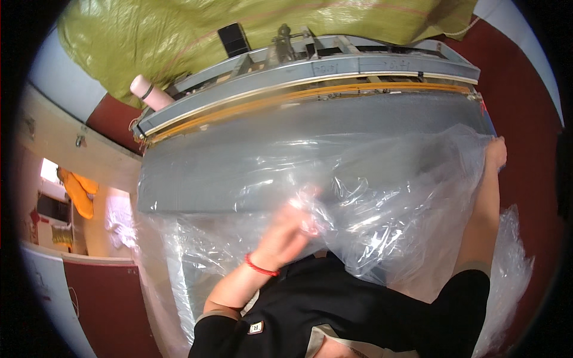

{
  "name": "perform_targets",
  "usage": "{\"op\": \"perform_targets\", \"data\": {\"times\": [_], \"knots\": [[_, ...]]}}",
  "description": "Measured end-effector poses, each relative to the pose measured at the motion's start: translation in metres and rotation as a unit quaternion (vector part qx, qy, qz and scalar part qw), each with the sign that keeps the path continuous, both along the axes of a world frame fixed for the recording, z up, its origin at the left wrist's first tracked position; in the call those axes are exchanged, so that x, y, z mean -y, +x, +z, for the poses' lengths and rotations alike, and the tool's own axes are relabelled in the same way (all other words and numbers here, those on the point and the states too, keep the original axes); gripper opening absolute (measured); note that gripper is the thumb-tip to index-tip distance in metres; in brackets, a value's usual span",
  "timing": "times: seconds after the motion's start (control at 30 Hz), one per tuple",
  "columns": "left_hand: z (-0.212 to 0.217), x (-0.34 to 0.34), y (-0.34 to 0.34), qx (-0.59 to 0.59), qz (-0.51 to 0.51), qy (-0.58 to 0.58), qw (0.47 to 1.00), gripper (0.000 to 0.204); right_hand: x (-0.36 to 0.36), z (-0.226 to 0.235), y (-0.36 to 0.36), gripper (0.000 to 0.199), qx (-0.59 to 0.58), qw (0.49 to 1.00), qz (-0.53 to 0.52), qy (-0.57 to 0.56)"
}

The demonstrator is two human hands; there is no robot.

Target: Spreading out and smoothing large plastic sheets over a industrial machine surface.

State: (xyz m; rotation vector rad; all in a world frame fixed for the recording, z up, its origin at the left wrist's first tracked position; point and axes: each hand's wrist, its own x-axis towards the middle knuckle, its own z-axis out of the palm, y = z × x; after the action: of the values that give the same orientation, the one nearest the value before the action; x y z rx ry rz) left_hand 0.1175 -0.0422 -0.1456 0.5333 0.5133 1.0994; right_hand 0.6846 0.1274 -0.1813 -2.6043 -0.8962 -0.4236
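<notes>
A clear plastic sheet [382,238] lies loosely over a long grey block-like surface [239,143] and drapes down its near side in shiny wrinkles. My left hand [289,230], with a red cord bracelet [261,266] at the wrist, is blurred by motion near the middle. Plastic bunches around its closed fingers and blurs along with them. At the far right, my right hand [496,152] is closed on the sheet's edge beside the corner of the grey surface. Its fingertips are partly hidden.
Behind the grey surface runs a grey metal frame [334,70] with orange strips [286,97]. A pink cylinder [149,92] and a dark phone-like object [233,40] sit by it. Yellow-green woven sheeting [137,42] hangs beyond. More plastic [510,256] trails at right; a cabinet [107,298] stands left.
</notes>
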Motion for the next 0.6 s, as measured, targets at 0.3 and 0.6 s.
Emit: {"op": "perform_targets", "data": {"times": [0.3, 0.6], "knots": [[0.024, -0.041, -0.156, -0.407, 0.438, 0.136, 0.790, 0.054, -0.002, -0.003, 0.010, 0.031, -0.008, 0.999, 0.012, -0.030], [0.002, -0.033, -0.162, -0.747, 0.416, 0.255, 0.452, 0.023, -0.006, -0.016, 0.029, 0.031, 0.002, 0.999, -0.009, -0.032]]}}
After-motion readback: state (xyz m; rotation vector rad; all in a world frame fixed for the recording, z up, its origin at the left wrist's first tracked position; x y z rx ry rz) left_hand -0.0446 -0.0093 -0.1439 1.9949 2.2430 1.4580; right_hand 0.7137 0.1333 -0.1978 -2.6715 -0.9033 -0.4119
